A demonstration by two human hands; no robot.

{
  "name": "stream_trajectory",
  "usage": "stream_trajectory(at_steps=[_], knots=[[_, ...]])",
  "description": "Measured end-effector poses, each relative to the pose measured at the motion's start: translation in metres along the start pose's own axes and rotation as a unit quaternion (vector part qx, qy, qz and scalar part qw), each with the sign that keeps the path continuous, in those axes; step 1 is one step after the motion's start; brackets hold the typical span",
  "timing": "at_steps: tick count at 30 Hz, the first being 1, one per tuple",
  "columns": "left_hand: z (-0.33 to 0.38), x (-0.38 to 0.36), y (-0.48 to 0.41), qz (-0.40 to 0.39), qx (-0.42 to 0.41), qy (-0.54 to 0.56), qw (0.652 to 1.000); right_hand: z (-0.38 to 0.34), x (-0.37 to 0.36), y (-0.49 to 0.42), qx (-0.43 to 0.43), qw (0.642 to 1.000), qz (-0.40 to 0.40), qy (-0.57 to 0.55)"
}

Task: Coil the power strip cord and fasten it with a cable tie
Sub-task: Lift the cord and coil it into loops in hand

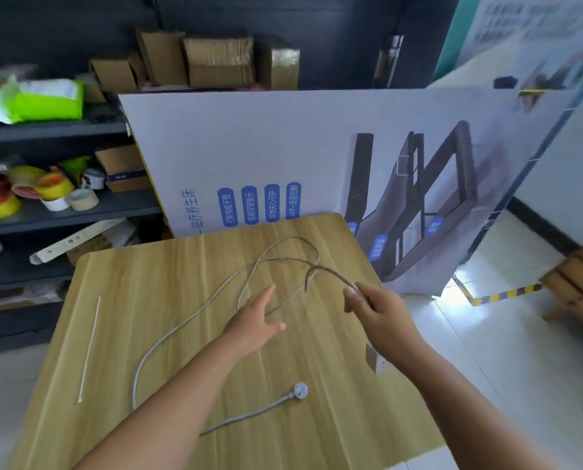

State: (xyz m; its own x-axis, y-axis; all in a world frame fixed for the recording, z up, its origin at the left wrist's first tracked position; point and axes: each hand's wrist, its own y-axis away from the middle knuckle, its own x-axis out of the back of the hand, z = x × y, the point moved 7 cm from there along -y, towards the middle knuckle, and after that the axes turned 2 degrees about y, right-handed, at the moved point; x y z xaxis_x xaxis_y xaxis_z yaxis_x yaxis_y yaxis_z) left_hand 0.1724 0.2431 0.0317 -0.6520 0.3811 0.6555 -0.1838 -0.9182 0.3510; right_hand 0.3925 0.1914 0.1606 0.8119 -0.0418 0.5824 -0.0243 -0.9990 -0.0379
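Note:
A long grey-white power cord (195, 313) lies in loose loops across the wooden table (154, 276). Its round plug (300, 390) rests near the table's front middle. My right hand (378, 313) pinches a raised stretch of the cord at the table's right side, lifting it in an arch. My left hand (256, 320) hovers over the table's middle with fingers spread, just beside a cord loop and holding nothing. The power strip body (374, 359) peeks out at the right table edge, mostly hidden under my right forearm. A white cable tie (89, 347) lies straight near the left edge.
A large printed board (283, 147) leans upright behind the table. Metal shelves on the left hold rolls of tape (28, 195) and cardboard boxes (215, 62). A wooden pallet (578, 283) sits on the tiled floor at the right.

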Motion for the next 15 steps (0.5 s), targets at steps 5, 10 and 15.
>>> stream_trajectory(at_steps=[5, 10, 15], knots=[[0.066, 0.015, -0.014, 0.060, -0.062, 0.055, 0.995, -0.082, 0.063, 0.006, 0.107, 0.990, 0.027, -0.087], [0.112, 0.043, -0.001, 0.132, -0.134, 0.064, 0.980, -0.118, 0.091, 0.008, 0.146, 0.973, 0.032, -0.177], [0.122, 0.088, 0.023, 0.182, -0.157, 0.145, 0.960, -0.092, 0.092, -0.017, 0.080, 0.978, 0.066, -0.180]])
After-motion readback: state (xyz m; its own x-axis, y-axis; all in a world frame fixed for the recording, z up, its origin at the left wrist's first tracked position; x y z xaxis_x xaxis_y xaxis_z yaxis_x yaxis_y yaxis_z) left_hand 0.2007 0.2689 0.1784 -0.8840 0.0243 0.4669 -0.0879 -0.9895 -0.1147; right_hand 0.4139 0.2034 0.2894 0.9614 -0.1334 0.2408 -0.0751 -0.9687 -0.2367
